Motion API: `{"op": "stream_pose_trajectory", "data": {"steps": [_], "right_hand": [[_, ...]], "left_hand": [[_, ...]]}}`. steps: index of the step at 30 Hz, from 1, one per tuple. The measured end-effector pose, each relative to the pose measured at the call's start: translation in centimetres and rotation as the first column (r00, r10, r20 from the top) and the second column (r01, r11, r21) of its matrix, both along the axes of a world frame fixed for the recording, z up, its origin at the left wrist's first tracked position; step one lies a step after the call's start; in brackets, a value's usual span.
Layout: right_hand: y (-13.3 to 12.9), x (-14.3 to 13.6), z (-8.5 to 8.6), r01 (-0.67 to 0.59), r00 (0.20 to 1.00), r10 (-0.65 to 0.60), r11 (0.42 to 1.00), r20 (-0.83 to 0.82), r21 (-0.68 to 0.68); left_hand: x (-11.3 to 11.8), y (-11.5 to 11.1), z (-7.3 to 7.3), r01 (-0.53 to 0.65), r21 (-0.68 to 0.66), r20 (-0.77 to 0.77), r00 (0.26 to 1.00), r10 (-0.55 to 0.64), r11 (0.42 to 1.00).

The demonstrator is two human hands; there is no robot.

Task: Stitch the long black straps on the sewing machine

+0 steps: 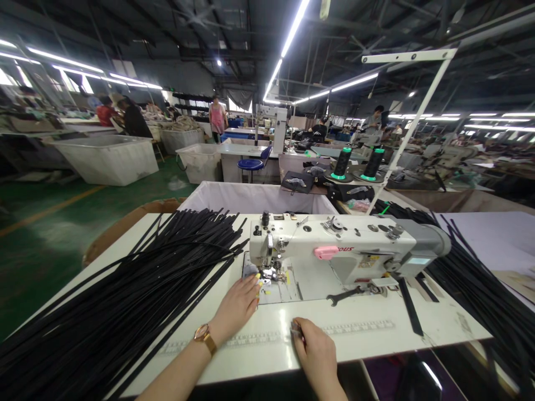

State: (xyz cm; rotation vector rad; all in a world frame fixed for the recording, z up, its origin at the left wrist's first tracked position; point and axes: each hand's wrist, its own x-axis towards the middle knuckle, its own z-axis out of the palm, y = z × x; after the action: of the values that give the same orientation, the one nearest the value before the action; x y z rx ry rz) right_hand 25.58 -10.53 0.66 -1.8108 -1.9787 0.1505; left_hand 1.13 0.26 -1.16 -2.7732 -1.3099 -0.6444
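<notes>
My left hand, with a watch on the wrist, lies flat with fingers stretched out beside the needle area of a white sewing machine. Its fingertips reach the metal plate by the presser foot. Near the table's front edge, my right hand is closed, with a small dark, partly metallic thing at its fingertips; its kind is too hidden to tell. A printed ruler scale runs along the white tabletop by both hands.
A large pile of black straps covers the table's left side; more black straps lie at the right. An open-end wrench rests before the machine. Two thread spools stand behind it. A pale bin sits beyond the table. Other people work farther back.
</notes>
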Motion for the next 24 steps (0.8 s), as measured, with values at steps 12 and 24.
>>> {"op": "stream_pose_trajectory", "data": {"steps": [12, 24], "right_hand": [[0.0, -0.2, 0.1, 0.004, 1.0, -0.005, 1.0, -0.028, -0.022], [0.1, 0.1, -1.6, 0.003, 0.997, -0.004, 1.0, -0.082, -0.004]], "left_hand": [[-0.2, 0.0, 0.2, 0.02, -0.05, 0.017, 1.0, -0.019, 0.999], [-0.5, 10.4, 5.9, 0.153, -0.161, 0.116, 0.984, -0.135, 0.975]]}}
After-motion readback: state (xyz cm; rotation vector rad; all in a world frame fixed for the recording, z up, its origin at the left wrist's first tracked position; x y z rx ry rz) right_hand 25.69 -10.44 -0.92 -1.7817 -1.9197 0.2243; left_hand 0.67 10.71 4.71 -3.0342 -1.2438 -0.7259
